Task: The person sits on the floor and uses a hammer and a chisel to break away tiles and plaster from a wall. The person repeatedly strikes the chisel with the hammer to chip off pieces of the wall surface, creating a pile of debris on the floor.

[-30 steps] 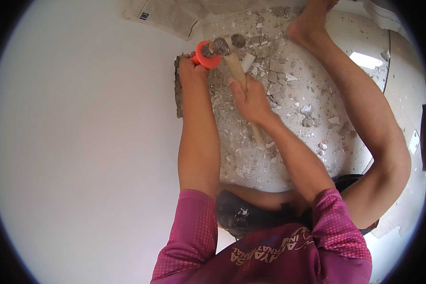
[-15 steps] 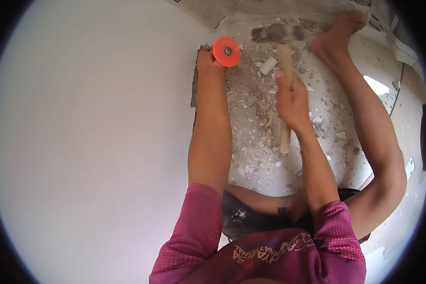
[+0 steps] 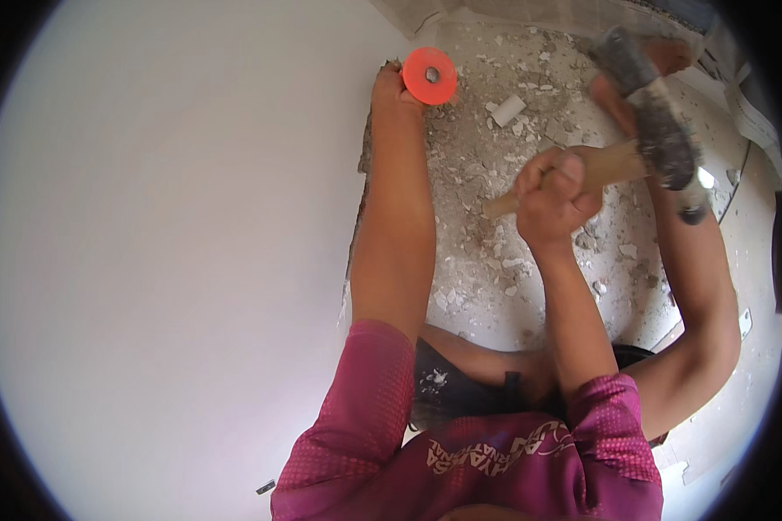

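Left hand (image 3: 394,90) grips a tool (image 3: 430,76) by its round orange guard, metal end toward camera, beside the broken edge of the white wall (image 3: 182,243). Right hand (image 3: 558,201) holds a hammer (image 3: 667,139) by its wooden handle, blurred head out right, overlapping the bare leg (image 3: 697,278) in view. Rubble (image 3: 465,226) litters the floor (image 3: 504,317), white tube (image 3: 508,110) lying on it.

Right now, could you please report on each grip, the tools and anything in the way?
Left grip on orange-guarded tool, fingers partly hidden. Right grip around hammer, apart from that tool. Rubble strewn on floor.
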The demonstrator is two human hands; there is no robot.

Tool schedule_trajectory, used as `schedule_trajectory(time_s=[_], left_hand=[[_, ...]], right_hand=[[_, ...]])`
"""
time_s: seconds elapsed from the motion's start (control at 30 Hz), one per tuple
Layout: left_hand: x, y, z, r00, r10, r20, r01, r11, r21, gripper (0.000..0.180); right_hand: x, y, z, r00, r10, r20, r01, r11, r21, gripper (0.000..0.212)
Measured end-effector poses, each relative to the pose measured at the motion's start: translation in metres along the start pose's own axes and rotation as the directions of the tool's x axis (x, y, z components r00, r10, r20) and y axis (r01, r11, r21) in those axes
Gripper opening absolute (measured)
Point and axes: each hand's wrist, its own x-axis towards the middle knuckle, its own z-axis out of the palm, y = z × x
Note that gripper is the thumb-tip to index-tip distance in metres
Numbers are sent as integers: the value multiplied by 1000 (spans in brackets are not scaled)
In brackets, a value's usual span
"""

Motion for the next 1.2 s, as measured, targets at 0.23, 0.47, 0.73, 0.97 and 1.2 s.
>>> schedule_trajectory(time_s=[0.23, 0.47, 0.73, 0.97, 1.2], left_hand=[[-26, 6, -15, 993, -55, 107, 26, 965, 260, 27], [-76, -44, -102, 997, -43, -60, 61, 935, 349, 20], [-28, -42, -59, 990, 135, 32, -138, 934, 329, 17], [-12, -32, -38, 999, 9, 50, -17, 986, 163, 22], [-4, -9, -14, 987, -37, 157, 60, 987, -147, 18]], right_hand=[[6, -40, -1, 951, 261, 163, -187, 912, -366, 34], [10, -48, -53, 974, 210, -86, -215, 975, -51, 38], [6, -61, -52, 950, 300, -84, -296, 953, 64, 42], [13, -101, -47, 972, 21, -234, 12, 991, 136, 51], [5, -91, -30, 933, -360, -22, 283, 692, 664, 59]])
